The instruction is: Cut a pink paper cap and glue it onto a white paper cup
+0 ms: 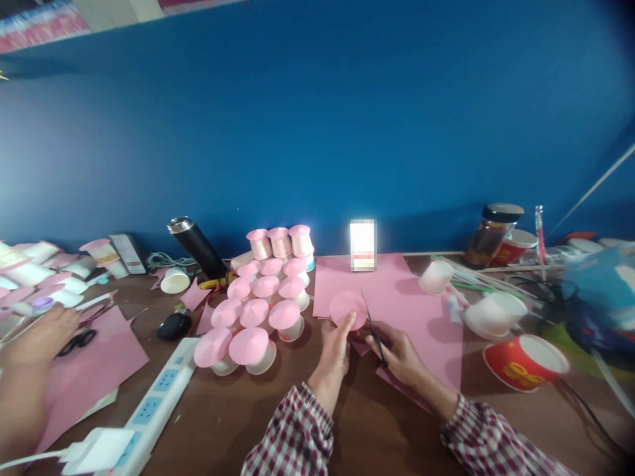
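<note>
My left hand pinches a round pink paper disc upright by its lower edge. My right hand grips a pair of black-handled scissors, whose blades point up along the right edge of the disc. Both hands hover over a large pink paper sheet on the brown table. To the left stands a cluster of several white cups capped with pink paper cones.
Another person's hand rests at the far left near black scissors on pink paper. A white power strip lies front left. A black flask, a glass jar, a red paper cup and white cups also stand around.
</note>
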{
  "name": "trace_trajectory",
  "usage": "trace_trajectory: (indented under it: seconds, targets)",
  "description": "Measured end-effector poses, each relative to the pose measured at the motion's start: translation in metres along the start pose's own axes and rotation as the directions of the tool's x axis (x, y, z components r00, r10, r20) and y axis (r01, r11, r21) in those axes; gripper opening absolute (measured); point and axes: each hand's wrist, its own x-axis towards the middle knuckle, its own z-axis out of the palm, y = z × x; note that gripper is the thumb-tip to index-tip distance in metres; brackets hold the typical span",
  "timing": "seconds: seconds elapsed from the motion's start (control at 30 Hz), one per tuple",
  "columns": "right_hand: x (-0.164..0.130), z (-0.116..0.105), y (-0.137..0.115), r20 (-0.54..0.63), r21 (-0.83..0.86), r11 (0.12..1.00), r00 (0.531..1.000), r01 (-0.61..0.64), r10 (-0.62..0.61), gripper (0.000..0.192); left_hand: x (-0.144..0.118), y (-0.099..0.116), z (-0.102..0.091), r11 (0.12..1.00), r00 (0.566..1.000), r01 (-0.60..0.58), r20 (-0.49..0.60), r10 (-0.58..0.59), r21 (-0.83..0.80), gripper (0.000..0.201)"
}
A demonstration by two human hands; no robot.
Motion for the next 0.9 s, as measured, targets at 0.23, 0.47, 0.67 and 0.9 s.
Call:
trace_trajectory:
  seconds: [0.23,0.47,0.67,0.9]
  targets:
    - [0.0008,-0.0007,0.0052,0.004,0.031,1.0,1.0,0.006,-0.006,0.033,0.0003,0.0016,0.0008,1.0,1.0,-0.005,0.0,0.005,0.006,0.042]
    - [0.0,-0.0011,0.0085,0.007,0.04,0.999,1.0,0.013,-0.014,0.032,0.0011,0.0008,0.0007,0.999,0.999,-0.041,0.035,0.04,0.034,0.039]
    - [0.0,-0.0013,0.0075,0.005,0.029,1.0,1.0,0.01,-0.01,0.032,0.0017,-0.001,-0.0022,1.0,1.0,-0.019,-0.017,0.019,0.021,0.042]
    - [0.0009,-0.0016,0.0062,0.016,0.08,0.997,1.0,0.018,-0.019,0.03,0.003,0.0003,-0.0023,0.996,0.997,-0.058,0.052,0.055,0.065,0.037]
